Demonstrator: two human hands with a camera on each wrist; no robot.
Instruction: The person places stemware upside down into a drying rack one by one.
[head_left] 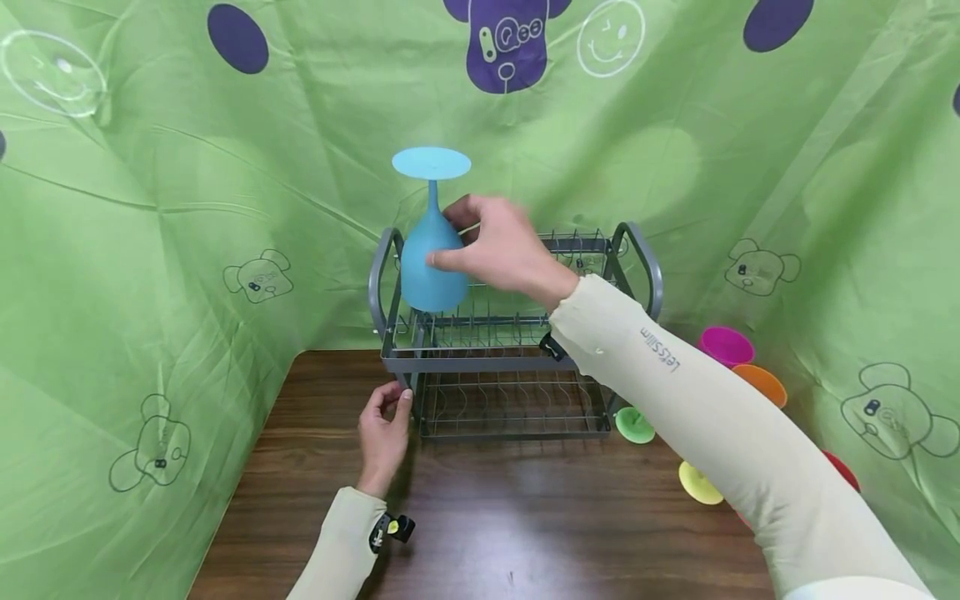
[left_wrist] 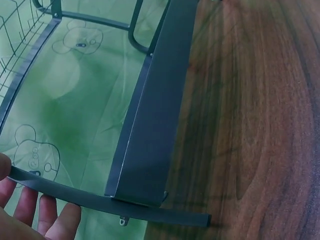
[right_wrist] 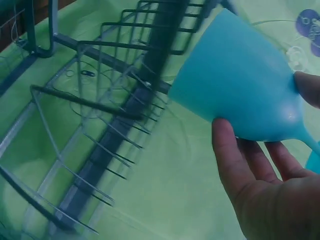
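Observation:
A blue plastic wine glass (head_left: pixel 433 267) is upside down in the head view, its round foot on top. My right hand (head_left: pixel 504 248) grips its bowl from the right, thumb in front and fingers behind. The glass (right_wrist: pixel 245 80) is over the left part of a grey two-tier dish rack (head_left: pixel 480 364); in the right wrist view its rim is close to the wire tier, and contact cannot be told. Low at the rack's front left, my left hand (head_left: pixel 386 433) holds a leg (left_wrist: pixel 75 196) of the frame between thumb and fingers.
Right of the rack stand more coloured cups or glasses: magenta (head_left: pixel 726 345), orange (head_left: pixel 761 383), green (head_left: pixel 633 425), yellow (head_left: pixel 701 483) and red (head_left: pixel 842 469), partly hidden by my right sleeve. Green printed cloth (head_left: pixel 322 167) surrounds the brown wooden table (head_left: pixel 525 517).

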